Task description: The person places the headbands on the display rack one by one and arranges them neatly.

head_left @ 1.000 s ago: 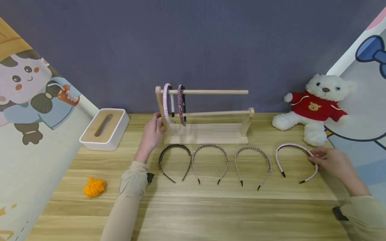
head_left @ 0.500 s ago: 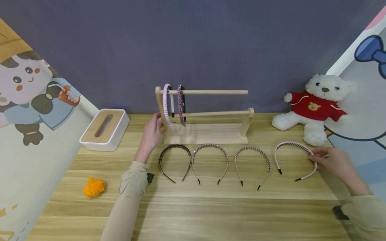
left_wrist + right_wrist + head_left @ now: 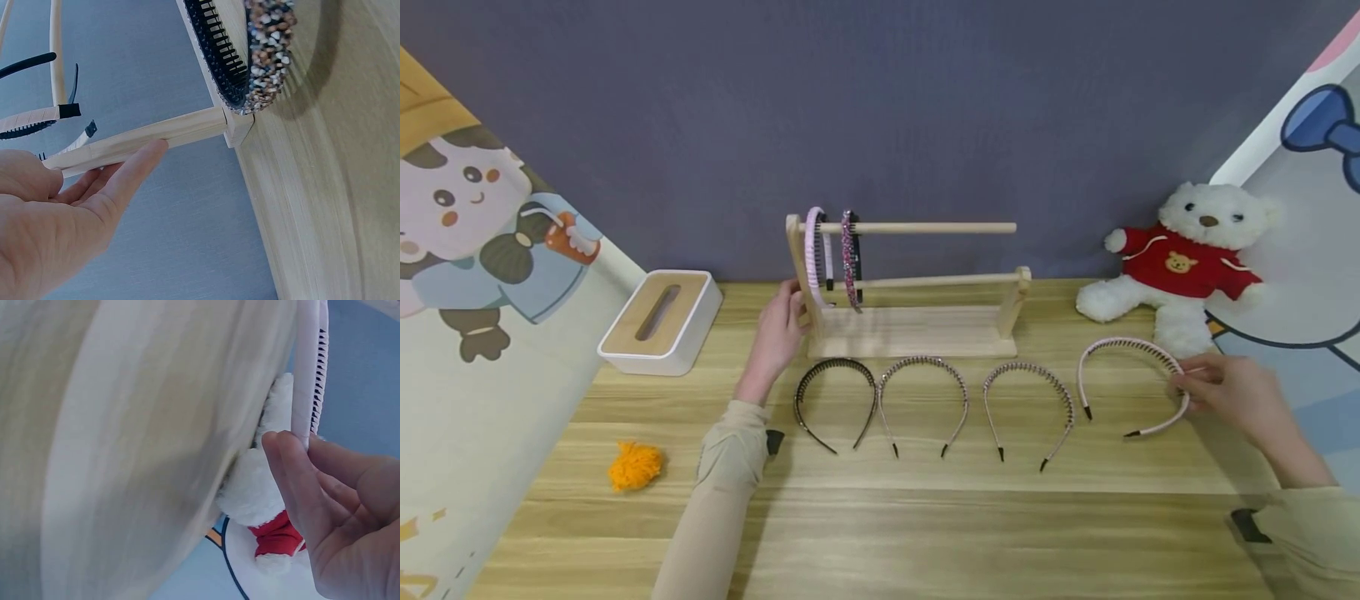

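My right hand (image 3: 1232, 396) pinches the right side of a pale pink toothed headband (image 3: 1129, 343) between thumb and fingers. In the right wrist view the headband (image 3: 306, 375) rises from the fingertips. My left hand (image 3: 777, 329) holds the left upright of a wooden rack (image 3: 917, 332), thumb on one side and fingers on the other; the post (image 3: 187, 128) shows in the left wrist view. On the rack's upper bar hang a pink headband (image 3: 812, 250) and a glittery one (image 3: 849, 258). In front lie a dark headband (image 3: 842, 363) and two paler ones, a middle (image 3: 922, 361) and a right one (image 3: 1030, 367).
A white teddy bear in a red sweater (image 3: 1165, 265) sits behind my right hand. Left of the rack stands a tissue box with a wooden lid (image 3: 625, 327). An orange yarn bundle (image 3: 635, 467) lies nearer on the wooden table (image 3: 925, 542). A dark wall (image 3: 910, 108) closes the back.
The right hand has raised and tilted the pale pink headband, shifting it slightly back and to the left. The left hand and the rack have stayed put.
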`<state>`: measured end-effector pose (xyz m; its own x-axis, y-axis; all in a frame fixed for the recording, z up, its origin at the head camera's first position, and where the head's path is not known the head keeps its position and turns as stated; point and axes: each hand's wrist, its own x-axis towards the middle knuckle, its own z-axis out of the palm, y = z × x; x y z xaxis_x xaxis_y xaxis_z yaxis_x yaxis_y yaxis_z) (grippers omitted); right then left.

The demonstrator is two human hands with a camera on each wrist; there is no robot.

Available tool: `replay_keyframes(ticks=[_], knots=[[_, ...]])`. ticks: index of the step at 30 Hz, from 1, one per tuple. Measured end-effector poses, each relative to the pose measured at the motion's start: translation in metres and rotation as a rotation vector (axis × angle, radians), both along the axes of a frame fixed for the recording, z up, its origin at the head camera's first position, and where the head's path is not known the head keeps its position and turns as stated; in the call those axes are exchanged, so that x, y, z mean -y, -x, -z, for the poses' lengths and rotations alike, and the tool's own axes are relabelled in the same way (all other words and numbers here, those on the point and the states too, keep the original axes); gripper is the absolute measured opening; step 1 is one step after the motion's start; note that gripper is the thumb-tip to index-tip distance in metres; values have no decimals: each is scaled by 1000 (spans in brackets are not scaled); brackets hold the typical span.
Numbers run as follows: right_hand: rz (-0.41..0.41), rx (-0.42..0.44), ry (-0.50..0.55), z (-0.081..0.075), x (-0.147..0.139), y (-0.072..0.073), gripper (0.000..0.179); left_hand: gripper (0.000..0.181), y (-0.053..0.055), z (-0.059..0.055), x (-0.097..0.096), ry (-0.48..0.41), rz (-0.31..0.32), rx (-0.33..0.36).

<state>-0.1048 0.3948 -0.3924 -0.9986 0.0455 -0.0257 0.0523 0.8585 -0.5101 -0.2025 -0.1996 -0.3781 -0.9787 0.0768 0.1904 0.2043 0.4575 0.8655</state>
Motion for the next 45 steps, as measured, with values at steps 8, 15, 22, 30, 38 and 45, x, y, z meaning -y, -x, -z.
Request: replay_keyframes(ticks=[8, 15, 22, 30, 38, 45], knots=[[14, 20, 41, -12, 6, 3, 33, 43, 1, 0, 0, -10, 6, 1], [35, -58, 70, -23, 18, 5, 29, 42, 2, 0, 0, -7, 3, -10], [57, -125, 60, -38, 31, 6, 30, 43, 2, 0, 2, -7, 5, -11], [38, -160, 71, -52, 46, 9, 30, 43, 1, 1, 4, 4, 6, -2], [8, -235, 98, -64, 59, 9, 31, 43, 2, 2, 4, 5, 13, -1], [-23, -298, 88, -78, 70, 9, 30, 42, 1, 1, 2, -12, 16, 12]])
